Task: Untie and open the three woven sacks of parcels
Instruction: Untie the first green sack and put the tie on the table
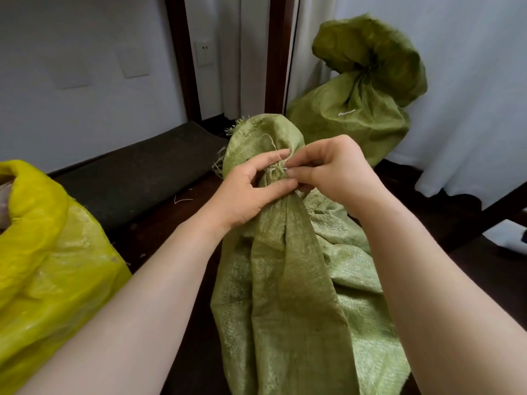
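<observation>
Hands (pixel 245 192) (pixel 336 172) gripping sack (pixel 285 266) neck, pinching knot (pixel 274 170)

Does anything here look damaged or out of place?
Yes. The near green sack has a frayed top edge, with threads sticking out above the knot that the right hand pinches. A stray bit of string lies on the floor left of it.

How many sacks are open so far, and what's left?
The yellow sack looks open. In hand: left hand grips the near green sack at its neck, right hand pinches the string. Left: far green sack, still tied.
</observation>
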`<act>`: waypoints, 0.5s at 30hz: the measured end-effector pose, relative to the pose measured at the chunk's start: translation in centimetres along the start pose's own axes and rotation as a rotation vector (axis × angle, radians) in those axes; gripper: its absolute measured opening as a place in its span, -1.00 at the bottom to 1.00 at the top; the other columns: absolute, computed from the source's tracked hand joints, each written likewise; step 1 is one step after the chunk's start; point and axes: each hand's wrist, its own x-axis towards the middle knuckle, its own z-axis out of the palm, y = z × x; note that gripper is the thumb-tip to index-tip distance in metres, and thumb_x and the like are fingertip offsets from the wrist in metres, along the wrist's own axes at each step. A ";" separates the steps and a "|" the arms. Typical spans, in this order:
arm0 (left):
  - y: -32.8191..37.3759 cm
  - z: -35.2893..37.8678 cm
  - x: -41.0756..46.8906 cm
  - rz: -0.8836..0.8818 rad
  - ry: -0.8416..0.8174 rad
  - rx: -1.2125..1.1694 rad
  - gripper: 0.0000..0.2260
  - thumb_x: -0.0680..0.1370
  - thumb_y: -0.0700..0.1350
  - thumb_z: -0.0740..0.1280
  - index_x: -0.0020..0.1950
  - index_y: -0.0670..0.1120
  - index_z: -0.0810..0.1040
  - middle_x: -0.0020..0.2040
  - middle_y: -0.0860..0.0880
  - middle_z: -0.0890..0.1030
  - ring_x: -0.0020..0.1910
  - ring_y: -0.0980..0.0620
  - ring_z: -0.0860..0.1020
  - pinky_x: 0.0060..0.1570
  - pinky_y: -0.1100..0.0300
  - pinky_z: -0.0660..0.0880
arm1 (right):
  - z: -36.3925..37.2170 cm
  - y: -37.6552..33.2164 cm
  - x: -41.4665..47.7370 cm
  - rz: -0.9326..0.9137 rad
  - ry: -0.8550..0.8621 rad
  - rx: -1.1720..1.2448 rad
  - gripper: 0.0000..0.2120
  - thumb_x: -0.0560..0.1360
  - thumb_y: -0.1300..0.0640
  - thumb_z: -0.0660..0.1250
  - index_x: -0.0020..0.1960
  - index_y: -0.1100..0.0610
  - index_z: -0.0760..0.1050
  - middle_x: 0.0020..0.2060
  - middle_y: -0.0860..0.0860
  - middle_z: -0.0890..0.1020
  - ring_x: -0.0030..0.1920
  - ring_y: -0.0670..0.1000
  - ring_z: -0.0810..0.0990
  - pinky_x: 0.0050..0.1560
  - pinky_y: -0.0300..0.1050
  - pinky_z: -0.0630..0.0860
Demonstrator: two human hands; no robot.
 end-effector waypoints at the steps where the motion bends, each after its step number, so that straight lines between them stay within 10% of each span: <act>1: -0.1 -0.2 0.0 -0.004 0.010 0.016 -0.51 0.39 -0.09 0.49 0.30 0.07 0.48 0.32 0.11 0.48 0.33 0.25 0.37 0.37 0.26 0.26 | 0.1 0.1 0.0 0.017 -0.011 0.031 -0.93 0.42 0.32 0.42 -0.16 0.19 0.62 -0.28 0.14 0.66 -0.36 0.01 0.62 -0.21 -0.17 0.63; 8: -0.2 0.3 0.1 -0.003 0.103 0.056 -0.39 0.27 -0.22 0.57 0.29 -0.08 0.51 0.26 0.02 0.55 0.27 0.17 0.46 0.35 0.20 0.36 | 0.7 0.2 0.2 0.070 -0.092 -0.028 -0.73 0.37 -0.02 0.46 -0.09 0.17 0.58 -0.24 0.10 0.69 -0.25 0.04 0.69 -0.35 -0.12 0.56; 15: -0.6 -0.3 0.1 -0.051 0.195 0.038 -0.37 0.26 -0.21 0.57 0.31 -0.09 0.50 0.29 0.01 0.52 0.30 0.14 0.45 0.38 0.11 0.33 | -0.8 1.5 0.6 0.188 0.118 -0.054 -0.84 0.51 0.13 0.35 -0.21 0.18 0.56 -0.34 0.08 0.69 -0.41 0.00 0.67 -0.43 -0.15 0.53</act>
